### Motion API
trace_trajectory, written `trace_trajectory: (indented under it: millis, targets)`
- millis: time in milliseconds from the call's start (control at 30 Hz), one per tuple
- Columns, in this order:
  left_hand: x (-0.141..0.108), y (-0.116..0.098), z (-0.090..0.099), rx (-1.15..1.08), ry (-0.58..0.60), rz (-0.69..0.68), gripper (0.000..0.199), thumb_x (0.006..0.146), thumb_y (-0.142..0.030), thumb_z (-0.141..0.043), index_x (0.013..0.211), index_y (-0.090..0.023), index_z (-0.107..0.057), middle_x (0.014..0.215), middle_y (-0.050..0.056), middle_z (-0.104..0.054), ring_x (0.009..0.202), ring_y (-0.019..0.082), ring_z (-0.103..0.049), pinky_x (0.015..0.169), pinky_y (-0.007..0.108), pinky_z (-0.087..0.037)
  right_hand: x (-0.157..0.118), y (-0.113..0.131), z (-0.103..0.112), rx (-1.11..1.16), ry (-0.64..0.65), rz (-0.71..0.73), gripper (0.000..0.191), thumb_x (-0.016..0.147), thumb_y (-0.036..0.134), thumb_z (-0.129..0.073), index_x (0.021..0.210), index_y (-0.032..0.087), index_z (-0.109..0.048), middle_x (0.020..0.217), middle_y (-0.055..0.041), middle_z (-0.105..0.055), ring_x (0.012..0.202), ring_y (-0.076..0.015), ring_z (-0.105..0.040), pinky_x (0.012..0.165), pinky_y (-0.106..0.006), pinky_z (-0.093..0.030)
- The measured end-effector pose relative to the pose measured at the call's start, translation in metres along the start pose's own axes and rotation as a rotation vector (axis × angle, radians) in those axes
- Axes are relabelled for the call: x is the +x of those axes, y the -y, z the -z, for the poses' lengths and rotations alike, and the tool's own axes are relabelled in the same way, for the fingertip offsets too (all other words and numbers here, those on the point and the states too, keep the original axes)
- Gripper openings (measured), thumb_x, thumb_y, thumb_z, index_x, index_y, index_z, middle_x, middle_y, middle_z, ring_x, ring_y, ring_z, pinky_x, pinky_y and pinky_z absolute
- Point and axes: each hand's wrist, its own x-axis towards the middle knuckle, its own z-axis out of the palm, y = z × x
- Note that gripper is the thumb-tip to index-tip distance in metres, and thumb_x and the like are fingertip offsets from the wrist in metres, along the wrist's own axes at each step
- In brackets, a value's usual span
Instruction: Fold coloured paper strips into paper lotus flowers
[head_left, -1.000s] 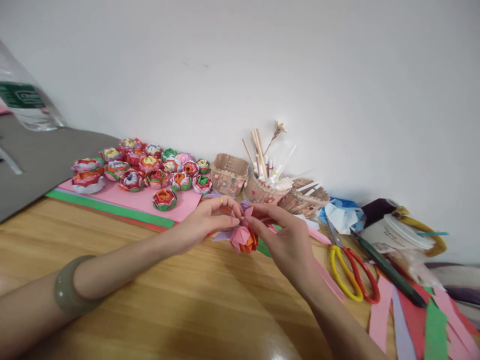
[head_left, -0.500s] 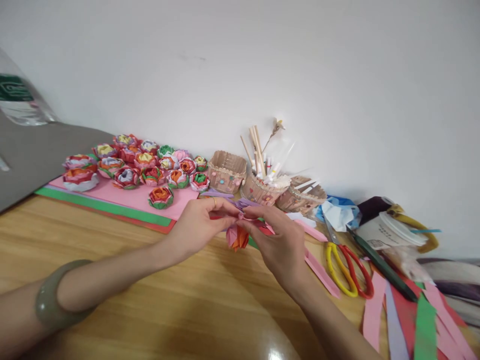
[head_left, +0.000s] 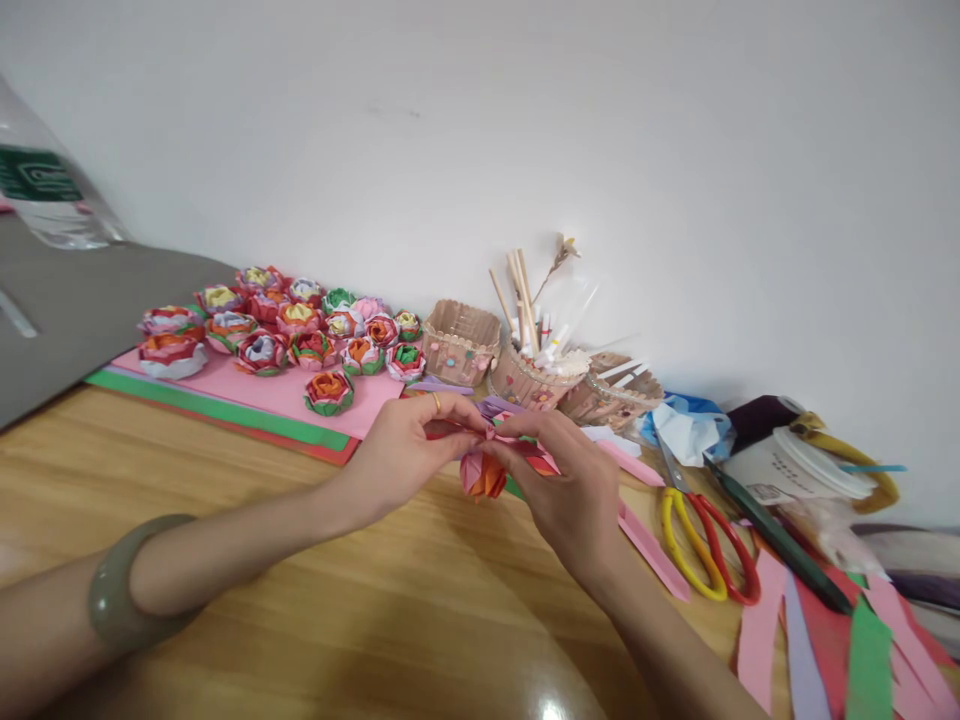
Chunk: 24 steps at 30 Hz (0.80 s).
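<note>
Between my two hands is a paper flower [head_left: 484, 477] with pink and orange petals, hanging with its petals downward. My left hand [head_left: 405, 450] pinches its small pink top from the left, thumb against forefinger. From the right, my right hand [head_left: 566, 480] pinches the same spot, the fingertips of both hands meeting there. The fingers cover part of the flower. Just behind the hands lie folded purple paper pieces [head_left: 499, 406]. Finished-looking paper flowers [head_left: 328, 392] in many colours sit in rows on a pink paper sheet [head_left: 379, 400] at the left.
Scissors [head_left: 709, 545] with yellow and red handles lie at the right, beside a dark green pen-like tool [head_left: 784, 540]. Paper strips [head_left: 870, 650] spread at lower right. Decorated baskets [head_left: 459, 345] line the wall, one holding sticks. A white tub [head_left: 799, 465] and a plastic bottle [head_left: 45, 190] stand farther out.
The whole scene has shifted slightly right in the view as the camera turned. Both hands keep their pinch on the paper flower, with little visible finger movement.
</note>
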Motion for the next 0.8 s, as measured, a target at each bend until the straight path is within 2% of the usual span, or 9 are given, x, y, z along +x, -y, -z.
trace_trajectory:
  millis: [200,300,533,667,800]
  targets:
    - [0.001,-0.001,0.001,0.056,0.027,-0.031,0.008,0.072,-0.012,-0.062,0.078,-0.016,-0.064,0.079,0.002,-0.068,0.077,0.015,-0.064,0.074,0.03,-0.053,0.002,-0.002,0.002,0.045,0.026,0.024,0.01,0.078,0.015,-0.063,0.073,0.021,-0.055,0.072,-0.0018,-0.061,0.07,-0.0162,-0.056,0.063,-0.028,-0.044]
    - [0.001,-0.001,0.002,0.089,0.047,-0.078,0.01,0.072,-0.011,-0.063,0.081,-0.016,-0.063,0.081,0.003,-0.068,0.08,0.016,-0.063,0.076,0.03,-0.052,0.003,-0.004,0.003,0.076,0.022,0.038,0.011,0.079,0.014,-0.061,0.073,0.021,-0.054,0.077,-0.0027,-0.06,0.076,-0.0168,-0.056,0.068,-0.029,-0.045]
    - [0.001,-0.004,0.002,0.252,0.021,-0.237,0.006,0.073,-0.015,-0.066,0.076,-0.018,-0.062,0.078,0.001,-0.061,0.075,0.014,-0.058,0.066,0.025,-0.048,0.006,-0.008,0.006,0.121,0.034,0.119,0.015,0.08,0.012,-0.058,0.071,0.021,-0.052,0.075,-0.0025,-0.057,0.076,-0.0171,-0.054,0.066,-0.03,-0.044]
    - [0.0,-0.006,0.003,0.234,0.055,-0.292,0.003,0.075,-0.017,-0.064,0.078,-0.018,-0.062,0.078,0.001,-0.058,0.071,0.012,-0.056,0.063,0.024,-0.047,0.007,-0.01,0.007,0.153,0.045,0.156,0.015,0.079,0.011,-0.06,0.071,0.021,-0.052,0.076,-0.0022,-0.056,0.074,-0.0159,-0.053,0.066,-0.028,-0.043]
    - [0.0,-0.006,0.004,0.202,0.105,-0.349,0.001,0.077,-0.017,-0.062,0.078,-0.018,-0.062,0.078,0.0,-0.056,0.07,0.012,-0.055,0.064,0.024,-0.046,0.008,-0.012,0.009,0.18,0.074,0.171,0.012,0.08,0.019,-0.061,0.071,0.021,-0.054,0.075,-0.0022,-0.055,0.073,-0.0163,-0.053,0.065,-0.029,-0.043]
